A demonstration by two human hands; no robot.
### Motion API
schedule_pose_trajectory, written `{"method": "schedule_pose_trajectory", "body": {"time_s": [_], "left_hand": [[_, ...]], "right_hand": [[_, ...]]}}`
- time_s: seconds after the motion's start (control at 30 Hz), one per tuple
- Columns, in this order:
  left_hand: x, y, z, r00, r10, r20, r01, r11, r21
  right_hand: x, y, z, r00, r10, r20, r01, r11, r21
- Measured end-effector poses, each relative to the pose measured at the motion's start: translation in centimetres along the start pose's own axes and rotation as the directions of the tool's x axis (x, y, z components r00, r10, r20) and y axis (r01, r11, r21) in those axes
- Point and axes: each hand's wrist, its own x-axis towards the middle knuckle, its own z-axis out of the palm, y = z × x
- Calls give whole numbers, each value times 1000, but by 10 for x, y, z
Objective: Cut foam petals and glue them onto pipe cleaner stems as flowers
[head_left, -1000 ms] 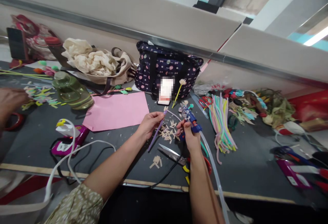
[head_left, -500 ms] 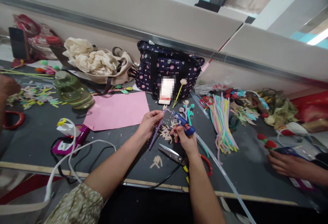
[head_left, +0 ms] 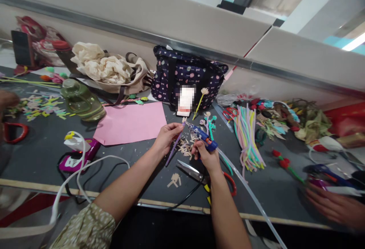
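Between the pinched fingers of my left hand (head_left: 168,137) is a purple pipe cleaner (head_left: 173,149), its lower end slanting down toward the table. A small pale piece sits at its top, by my fingertips. My right hand (head_left: 205,153) grips a blue glue gun (head_left: 205,137) with its nozzle close to that top end; touching or apart, I cannot tell. A long clear glue stick (head_left: 249,192) trails from the gun's back. Below lie small beige strips (head_left: 185,148) and scissors (head_left: 192,171) with red handles, partly hidden by my right wrist.
Pink paper (head_left: 131,123) and a green bottle (head_left: 82,100) are at left, near a purple box (head_left: 80,157) with a white cable. Behind stands a patterned bag (head_left: 189,74). Pipe cleaners (head_left: 248,138) lie at right. Other people's hands are at far left (head_left: 8,99) and right (head_left: 333,205).
My hands, the pipe cleaner and the glue gun stay nearly still. At right, the other person's hand has drawn back and down, leaving a red flower with a green stem on the table.
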Motion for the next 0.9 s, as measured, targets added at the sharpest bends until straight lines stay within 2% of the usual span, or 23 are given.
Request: {"method": "schedule_pose_trajectory", "body": {"time_s": [0.4, 0.7, 0.9], "left_hand": [[0, 0, 0, 1000, -6, 5, 6, 1000, -1], [-1, 1, 0, 1000, -1, 23, 1, 1000, -12], [1, -1, -1, 1000, 3, 18, -3, 1000, -12]], "right_hand": [[-1, 4, -4, 999, -38, 0, 37, 981, -190], [-2, -4, -3, 999, -26, 41, 35, 973, -229], [-3, -9, -1, 999, -20, 28, 26, 978, -208]]}}
